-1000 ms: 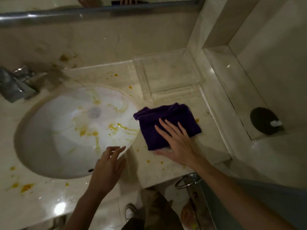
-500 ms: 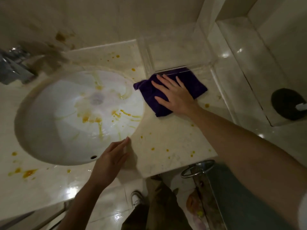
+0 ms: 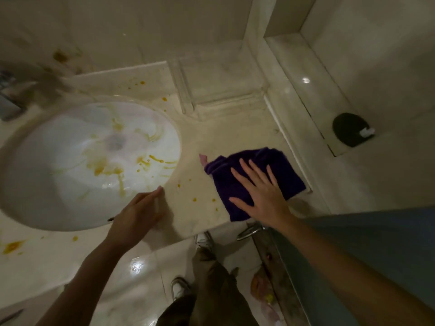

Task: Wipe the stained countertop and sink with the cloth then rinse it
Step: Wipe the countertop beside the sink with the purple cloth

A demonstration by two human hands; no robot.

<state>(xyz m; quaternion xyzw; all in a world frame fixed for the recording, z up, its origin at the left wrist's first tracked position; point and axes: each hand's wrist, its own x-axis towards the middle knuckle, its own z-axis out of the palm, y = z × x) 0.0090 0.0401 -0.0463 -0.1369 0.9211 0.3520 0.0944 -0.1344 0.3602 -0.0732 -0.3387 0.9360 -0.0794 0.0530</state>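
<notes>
A purple cloth (image 3: pixel 284 165) lies flat on the beige marble countertop (image 3: pixel 226 140), near its front right edge. My right hand (image 3: pixel 261 194) presses on the cloth with fingers spread. Orange spots (image 3: pixel 203 200) dot the counter just left of the cloth. The white oval sink (image 3: pixel 58 184) at the left carries orange-yellow streaks (image 3: pixel 106 169) around its drain. My left hand (image 3: pixel 138 215) rests at the sink's front right rim, fingers together, holding nothing.
A clear tray (image 3: pixel 219 88) stands at the back of the counter. The chrome tap (image 3: pixel 11 97) is at far left. More orange stains (image 3: pixel 11 247) mark the counter front left. A black round object (image 3: pixel 350 129) sits on the right ledge. A metal ring (image 3: pixel 250 230) hangs below the counter edge.
My right hand has dragged the cloth from beside the clear tray back toward the front right edge of the counter. My left hand stays at the sink rim.
</notes>
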